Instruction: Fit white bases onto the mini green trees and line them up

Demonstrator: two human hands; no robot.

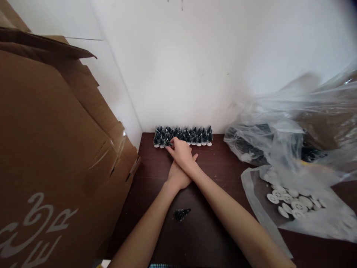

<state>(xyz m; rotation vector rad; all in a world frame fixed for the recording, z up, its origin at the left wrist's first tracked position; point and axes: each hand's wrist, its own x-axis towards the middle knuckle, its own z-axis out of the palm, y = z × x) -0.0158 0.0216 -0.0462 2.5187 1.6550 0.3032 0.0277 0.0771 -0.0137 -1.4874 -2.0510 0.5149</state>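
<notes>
My forearms cross over the dark table (pixel 220 178). My right hand (pixel 180 152) lies on top, its thumb and index finger closed around a small green tree (pixel 167 143) at the front edge of several rows of frosted miniature trees (pixel 192 134). Under it is my left hand (pixel 178 175), palm near the table, with a fingertip poking out to the right; most of its fingers are hidden beneath the right hand. A single loose tree (pixel 182 214) lies on its side between my forearms, with no white base showing.
On the left stands a large cardboard box (pixel 55 141). To the right, a clear plastic bag (pixel 251 149) holds dark trees, and in front of it an open bag holds several white round bases (pixel 298 204). A white wall (pixel 181 67) rises behind the table.
</notes>
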